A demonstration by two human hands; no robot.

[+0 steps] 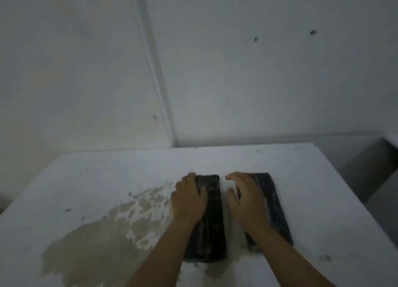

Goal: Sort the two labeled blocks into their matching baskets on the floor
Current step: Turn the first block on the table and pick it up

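Observation:
Two long dark blocks lie side by side on a white table (107, 179), their long sides running away from me. My left hand (188, 197) rests over the far left part of the left block (212, 217), fingers wrapped on its edge. My right hand (245, 198) lies on the far left part of the right block (273, 202), fingers spread and curled over it. Both blocks still touch the tabletop. No label is readable on either block in this blurred view. No basket is in view.
A large patch of worn, peeling paint (103, 233) covers the table's left front. A grey-white wall (237, 71) with a vertical seam stands right behind the table. A gap and a lower grey surface (370, 170) lie past the table's right edge.

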